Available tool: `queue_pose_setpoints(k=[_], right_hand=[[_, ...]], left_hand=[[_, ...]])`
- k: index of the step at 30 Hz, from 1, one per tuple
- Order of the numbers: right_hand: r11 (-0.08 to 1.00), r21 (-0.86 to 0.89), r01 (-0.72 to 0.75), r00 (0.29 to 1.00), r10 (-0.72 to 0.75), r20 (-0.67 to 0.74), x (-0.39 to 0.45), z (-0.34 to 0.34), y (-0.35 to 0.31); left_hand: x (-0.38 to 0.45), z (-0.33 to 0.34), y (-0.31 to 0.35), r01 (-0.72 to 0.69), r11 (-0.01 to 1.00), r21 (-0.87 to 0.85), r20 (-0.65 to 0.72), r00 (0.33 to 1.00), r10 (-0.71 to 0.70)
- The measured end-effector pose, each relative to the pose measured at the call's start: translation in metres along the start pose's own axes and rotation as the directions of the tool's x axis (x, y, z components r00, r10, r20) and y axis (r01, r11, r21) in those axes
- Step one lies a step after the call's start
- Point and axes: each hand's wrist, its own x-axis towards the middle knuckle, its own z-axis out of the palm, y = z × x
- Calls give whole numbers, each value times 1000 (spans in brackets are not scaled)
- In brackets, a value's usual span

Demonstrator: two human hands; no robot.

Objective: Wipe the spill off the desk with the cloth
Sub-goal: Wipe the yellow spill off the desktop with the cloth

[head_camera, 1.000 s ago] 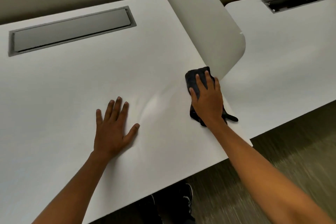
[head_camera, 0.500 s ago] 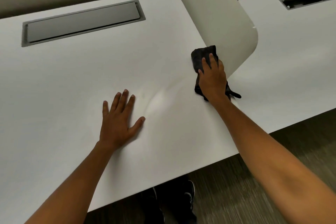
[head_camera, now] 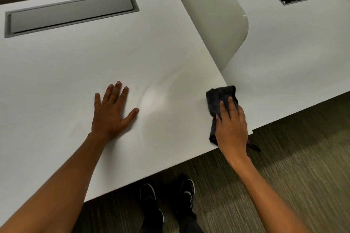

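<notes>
Cloth [head_camera: 217,98]: dark, under the right hand, at the worktop's [head_camera: 75,58] near corner.
Right hand [head_camera: 232,128]: flat fingers press the cloth down.
Left hand [head_camera: 111,111]: flat, spread, holding nothing.

Upright divider [head_camera: 214,17] blocks the desk [head_camera: 66,66] rightward; left hand [head_camera: 111,113] bars leftward; between seems bare.

Dark grey cloth [head_camera: 219,98], bunched, lies flat on white desk [head_camera: 75,66] at its front right corner, one end hanging past the edge. Desk top smooth, matte; faint smeared sheen at centre, spill itself not clear.
</notes>
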Motion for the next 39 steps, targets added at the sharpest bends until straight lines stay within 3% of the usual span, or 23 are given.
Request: queue_pose_setpoints(k=[11, 25, 33, 39], right_hand=[[997, -7, 80, 992, -80, -94, 13, 13, 9], [999, 46, 13, 1000, -14, 13, 170, 32, -96], [969, 69, 237, 966, -243, 88, 128, 42, -174], [928, 92, 361, 932, -363, 5, 60, 41, -195]], left_hand=[[-1, -2, 4, 7, 1000, 23, 11, 1000, -7], [2, 3, 1, -2, 1000, 31, -1, 1000, 2], [2, 1, -3, -4, 999, 40, 11, 1000, 3], [5, -6, -2, -18, 1000, -21, 29, 999, 19]])
